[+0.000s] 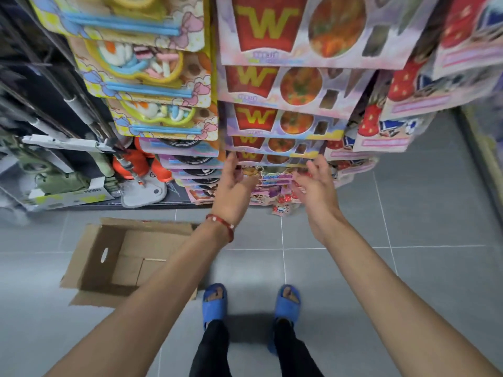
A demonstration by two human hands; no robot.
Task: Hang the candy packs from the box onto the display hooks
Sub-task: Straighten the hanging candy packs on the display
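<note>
Two hands are raised at the foot of the middle column of the display, seen from the head camera looking down. The left hand [233, 186], with a red bracelet [221, 223] at the wrist, has its fingers straight and pointing up. Their tips reach the lower edge of the lowest of the candy packs [273, 118] printed with a red W, but the blur hides whether they touch it. The right hand [318, 183] is just beside the same edge, palm turned inward, fingers loosely spread and holding nothing.

The packs hang overlapping, one over the next, and the display hooks are hidden behind them. Smaller cartoon packets [272, 180] hang below, between the hands. The cardboard box [89, 268] stands open on the grey tiled floor [435, 213], well apart to the left, and the part of its bottom I can see is bare card. A pair of blue slippers [215, 300] stands beside it.

To my eye these packs are flat, light sheets of printed card with a glossy front. They look stiff enough to keep their shape but easy to crease. I would pinch one near its top edge, either side of the hang hole, so the hole meets the hook squarely. Held low, it would likely flop or swing.
</note>
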